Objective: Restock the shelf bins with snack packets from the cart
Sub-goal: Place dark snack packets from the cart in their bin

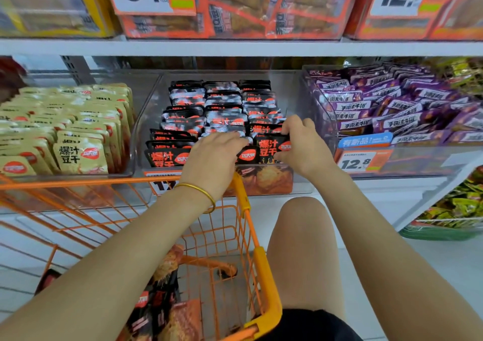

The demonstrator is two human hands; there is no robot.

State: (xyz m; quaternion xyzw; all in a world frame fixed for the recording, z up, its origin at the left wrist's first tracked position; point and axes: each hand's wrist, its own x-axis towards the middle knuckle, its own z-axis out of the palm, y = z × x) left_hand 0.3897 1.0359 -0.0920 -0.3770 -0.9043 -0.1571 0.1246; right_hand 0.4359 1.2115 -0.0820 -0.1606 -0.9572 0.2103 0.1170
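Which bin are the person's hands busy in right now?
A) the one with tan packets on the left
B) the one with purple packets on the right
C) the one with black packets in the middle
C: the left hand and the right hand both grip black packets at the front of the middle bin.

Both arms stretch forward, left hand (213, 157) palm-down with curled fingers (235, 139), right hand (300, 144) pinching alongside.
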